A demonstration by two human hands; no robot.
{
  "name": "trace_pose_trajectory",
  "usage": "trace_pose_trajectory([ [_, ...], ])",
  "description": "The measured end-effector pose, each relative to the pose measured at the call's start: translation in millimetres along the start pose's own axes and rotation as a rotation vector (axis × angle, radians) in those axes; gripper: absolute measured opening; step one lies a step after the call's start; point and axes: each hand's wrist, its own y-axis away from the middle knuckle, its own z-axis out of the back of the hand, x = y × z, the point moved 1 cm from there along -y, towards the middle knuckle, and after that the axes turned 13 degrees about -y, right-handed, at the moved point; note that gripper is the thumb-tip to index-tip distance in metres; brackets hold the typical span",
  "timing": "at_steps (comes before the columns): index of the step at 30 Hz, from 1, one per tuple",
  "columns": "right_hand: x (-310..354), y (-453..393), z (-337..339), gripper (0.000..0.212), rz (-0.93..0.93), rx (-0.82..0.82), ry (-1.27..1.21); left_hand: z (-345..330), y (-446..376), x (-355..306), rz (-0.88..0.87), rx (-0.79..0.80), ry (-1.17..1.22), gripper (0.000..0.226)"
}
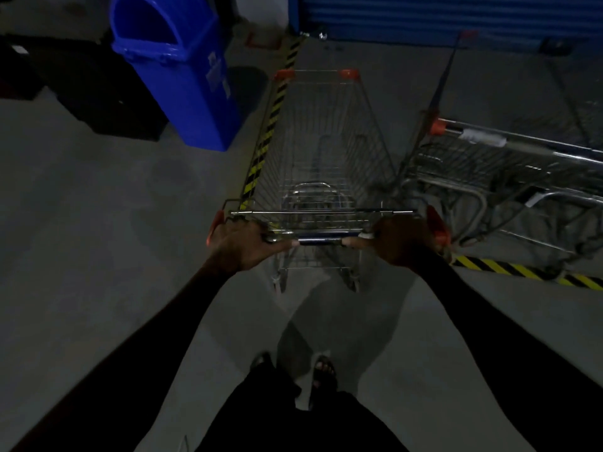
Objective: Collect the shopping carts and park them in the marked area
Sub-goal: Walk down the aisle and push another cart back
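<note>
A wire shopping cart [321,148] with orange corner caps stands straight ahead of me, its basket empty. My left hand [243,244] grips the left end of its handle bar [321,239]. My right hand [399,241] grips the right end of the same bar. Yellow-and-black striped floor tape [266,138] runs along the cart's left side, and another strip [522,270] runs off to the right behind my right hand. Inside that tape, to the right, stand other parked carts [509,177].
A blue swing-lid bin [182,70] stands on the floor to the left of the tape, with dark boxes [91,89] beside it. A blue roller shutter [456,14] closes off the far end. The grey concrete floor is dimly lit.
</note>
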Motion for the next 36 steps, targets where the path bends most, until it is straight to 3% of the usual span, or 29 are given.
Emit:
trace_pose_trajectory([
  [5, 8.6, -61.9, 3.7, 0.107, -0.074, 0.04, -0.019, 18.9, -78.2, 32.9, -0.06, -0.032, -0.047, 0.116],
  [11, 28.4, -124.1, 24.4, 0.089, -0.169, 0.065, -0.02, 42.1, -156.6, 62.3, -0.131, -0.058, -0.036, 0.106],
  [14, 25.0, -151.7, 24.7, 0.093, -0.224, 0.041, 0.014, 51.7, -183.4, 74.7, -0.155, -0.118, -0.04, 0.104],
  [18, 25.3, -173.3, 28.3, 0.072, -0.08, -0.17, 0.02, 50.7, -218.8, 82.8, -0.18, -0.16, -0.093, 0.112],
  [22, 27.7, -198.7, 41.5, 0.044, -0.098, -0.143, -0.066, 52.9, -241.5, 88.9, -0.191, -0.36, -0.088, 0.085],
  [26, 13.4, -225.4, 35.4, 0.093, -0.16, -0.07, 0.008, 62.7, -264.7, 90.0, -0.181, -0.198, -0.059, 0.101],
  [30, 4.7, -242.1, 36.0, 0.1, -0.135, -0.058, 0.008, 79.2, -276.0, 88.9, -0.202, -0.211, -0.122, 0.093],
  [33, 0.3, -252.7, 36.2, 0.104, -0.115, -0.093, 0.002, 85.4, -285.3, 89.2, -0.218, -0.164, -0.021, 0.077],
  [36, -0.1, -262.6, 45.1, 0.094, -0.174, -0.021, -0.021, 86.5, -299.0, 87.1, -0.192, -0.119, -0.018, 0.082],
])
